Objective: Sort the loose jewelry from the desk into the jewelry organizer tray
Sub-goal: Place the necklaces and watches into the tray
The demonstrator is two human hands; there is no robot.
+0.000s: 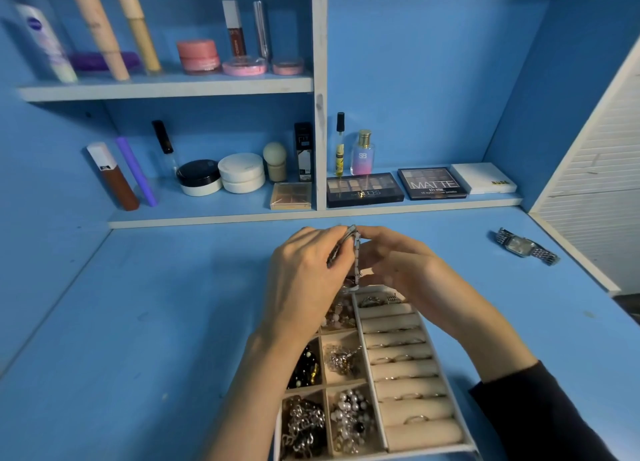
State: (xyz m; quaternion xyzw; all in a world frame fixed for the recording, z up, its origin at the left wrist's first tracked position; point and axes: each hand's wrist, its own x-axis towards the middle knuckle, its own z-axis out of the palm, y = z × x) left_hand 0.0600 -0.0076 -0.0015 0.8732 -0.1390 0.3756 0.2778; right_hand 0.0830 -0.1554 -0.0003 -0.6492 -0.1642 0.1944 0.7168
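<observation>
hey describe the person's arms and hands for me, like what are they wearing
Both hands are bare: no gloves, and no rings or bracelets visible on the left hand or right hand. The right forearm ends in a dark sleeve pushed up from the wrist. The left forearm is bare as far as the picture shows.

A bright blue painted desk top (pixel 138 322) and matching blue back wall (pixel 415 62) frame shelves edged in pale whitewashed wood (pixel 166 88). The cream velvet-lined organizer tray (pixel 415 436) carries beige ring rolls (pixel 408 388) with thin gold and silver bands, beside compartments of white and black pearl beads (pixel 349 412), silver chain (pixel 304 422) and black-and-gold beads (pixel 306 367). A silver metal-link watch (pixel 528 246) shows a pale rectangular face. Black eyeshadow palettes (pixel 363 188) display rows of nude tones. A pink round jar (pixel 199 55) and purple slim tube (pixel 136 171) add colour; a dark sleeve (pixel 540 408) covers the right arm.
</observation>
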